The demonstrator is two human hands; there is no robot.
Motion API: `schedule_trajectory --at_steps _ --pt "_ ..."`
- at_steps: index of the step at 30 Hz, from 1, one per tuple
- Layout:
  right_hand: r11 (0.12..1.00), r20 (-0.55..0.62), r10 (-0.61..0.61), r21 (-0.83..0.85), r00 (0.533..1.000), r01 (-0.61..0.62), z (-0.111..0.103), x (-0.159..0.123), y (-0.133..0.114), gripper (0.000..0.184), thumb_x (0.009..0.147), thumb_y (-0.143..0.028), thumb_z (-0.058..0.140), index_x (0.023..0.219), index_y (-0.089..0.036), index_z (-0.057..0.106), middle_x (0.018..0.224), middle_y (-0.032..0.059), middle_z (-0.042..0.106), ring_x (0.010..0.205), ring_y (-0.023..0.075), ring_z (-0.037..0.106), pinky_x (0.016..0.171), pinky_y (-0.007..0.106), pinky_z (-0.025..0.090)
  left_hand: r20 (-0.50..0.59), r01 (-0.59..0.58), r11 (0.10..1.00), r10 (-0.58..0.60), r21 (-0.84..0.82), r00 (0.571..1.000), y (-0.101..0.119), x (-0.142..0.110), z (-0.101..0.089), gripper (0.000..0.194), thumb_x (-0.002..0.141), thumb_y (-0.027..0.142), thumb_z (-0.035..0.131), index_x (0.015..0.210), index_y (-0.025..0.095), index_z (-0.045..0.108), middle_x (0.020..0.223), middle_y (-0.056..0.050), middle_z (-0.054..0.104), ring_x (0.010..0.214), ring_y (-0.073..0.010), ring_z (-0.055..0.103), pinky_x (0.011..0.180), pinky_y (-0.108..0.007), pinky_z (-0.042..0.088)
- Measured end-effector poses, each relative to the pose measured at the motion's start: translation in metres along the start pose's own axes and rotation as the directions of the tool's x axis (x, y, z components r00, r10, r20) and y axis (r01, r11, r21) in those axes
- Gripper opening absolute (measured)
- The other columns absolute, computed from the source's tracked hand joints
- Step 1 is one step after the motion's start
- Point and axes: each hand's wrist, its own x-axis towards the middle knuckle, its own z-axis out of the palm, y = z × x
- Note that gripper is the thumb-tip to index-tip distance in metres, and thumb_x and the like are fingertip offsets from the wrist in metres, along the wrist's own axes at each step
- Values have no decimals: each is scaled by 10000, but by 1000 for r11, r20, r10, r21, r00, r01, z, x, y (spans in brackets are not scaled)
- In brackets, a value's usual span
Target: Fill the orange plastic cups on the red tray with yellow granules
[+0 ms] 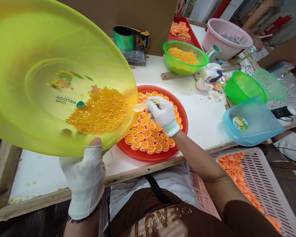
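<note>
My left hand, in a white glove with the thumb tip bare, grips the lower rim of a large yellow-green basin. The basin is tilted toward the right, and small orange-yellow pellets are heaped at its low side. My right hand, also gloved in white, pinches the handle of a pale spoon whose bowl points at the basin's rim. Beneath the spoon sits a round red tray packed with small orange cups; many hold yellow pellets. The fingers of my left hand are hidden under the basin.
Behind the tray stands a green bowl of pellets. Tape dispenser, pink tub, green basket and blue scoop-shaped bin lie around the table. A white crate holds orange pieces below. Another person's hand shows at the back.
</note>
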Motion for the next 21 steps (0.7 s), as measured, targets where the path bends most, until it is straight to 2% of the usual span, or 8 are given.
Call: schedule_trajectory --at_steps 2,4,7,9,13,16,18,21 --pt "999 51 -27 -32 998 29 10 -1 -6 169 981 -339 598 901 -207 668 752 -17 642 611 96 582 593 249 497 12 16 1000 -15 -8 1000 2 -3 4 606 754 351 871 1317 221 687 1408 -116 699 1346 -351 652 1159 -569 550" --pt "999 135 -2 -39 991 7 21 -4 -10 165 966 -290 597 845 -198 661 741 -21 650 598 85 587 568 229 494 38 -22 1000 21 14 999 3 -6 7 614 756 364 874 1318 204 689 1402 -126 701 1343 -334 655 1203 -538 514" --pt "979 234 177 60 956 -196 34 -9 -14 126 952 -274 602 885 -191 670 708 -31 655 512 76 569 443 208 450 76 -67 997 64 37 995 3 -8 8 626 739 371 890 1312 210 698 1417 -114 694 1391 -316 622 1242 -486 474" --pt "941 242 262 150 934 -302 35 -9 -13 117 944 -286 626 906 -186 673 706 -29 663 488 74 562 394 199 432 83 -51 998 48 35 995 2 -7 7 599 765 375 868 1319 227 693 1414 -104 695 1396 -307 618 1231 -481 485" --pt "879 224 295 317 929 -356 21 -6 -7 161 939 -348 668 912 -189 668 710 -23 668 506 71 555 396 190 445 57 33 997 -29 -68 998 4 -5 4 624 772 313 848 1366 255 665 1420 -103 691 1319 -317 666 1141 -547 556" --pt "877 186 290 341 939 -339 4 -4 -1 199 930 -400 693 949 -203 672 734 -22 670 525 71 552 414 193 448 8 14 993 -13 -118 1000 5 0 -1 625 736 261 872 1334 248 692 1400 -100 700 1319 -330 662 1141 -568 552" --pt "902 151 282 295 947 -316 -4 -5 3 207 934 -413 687 949 -206 675 746 -14 672 533 75 553 426 204 451 -19 -51 997 50 -63 999 1 4 -9 586 732 253 868 1296 244 710 1360 -81 717 1341 -320 645 1179 -545 526" --pt "941 117 272 176 955 -289 -9 -10 10 201 950 -407 653 941 -207 671 743 -5 668 524 86 557 436 225 448 -28 -153 975 160 161 987 -6 12 -24 420 753 268 847 1157 229 740 1311 -57 729 1394 -302 602 1291 -524 396"
